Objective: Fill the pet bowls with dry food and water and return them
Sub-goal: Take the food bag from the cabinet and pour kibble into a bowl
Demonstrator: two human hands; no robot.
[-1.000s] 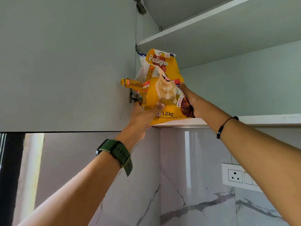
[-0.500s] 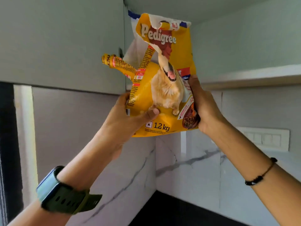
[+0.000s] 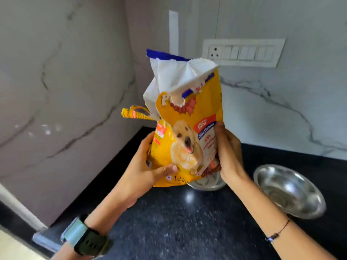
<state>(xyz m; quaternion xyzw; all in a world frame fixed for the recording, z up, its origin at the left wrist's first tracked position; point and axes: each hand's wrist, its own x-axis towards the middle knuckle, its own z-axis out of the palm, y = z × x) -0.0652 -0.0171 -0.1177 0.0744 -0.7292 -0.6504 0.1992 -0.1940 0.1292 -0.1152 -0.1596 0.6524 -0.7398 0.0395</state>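
Marble walls met behind a black tabletop (image 3: pixel 169 222). Left hand (image 3: pixel 142 171) gripped the dog-food bag (image 3: pixel 187 139) at its nine o'clock, thumb across the front. Its torn top flopped, hiding most lettering. Right hand (image 3: pixel 228 152) clasped three o'clock. One steel bowl (image 3: pixel 206 183) sat half hidden behind; another bowl (image 3: pixel 289 190) lay rightward.

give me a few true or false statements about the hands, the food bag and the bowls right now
1. Both hands grip the dog food bag: left hand, right hand. True.
2. The bag lies flat on the black counter. False: it is held upright above the counter.
3. Two steel bowls are in view: right bowl, partly hidden bowl. True.
4. The right bowl is full of kibble. False: it looks empty.
5. The bag's top is sealed. False: it is torn open.
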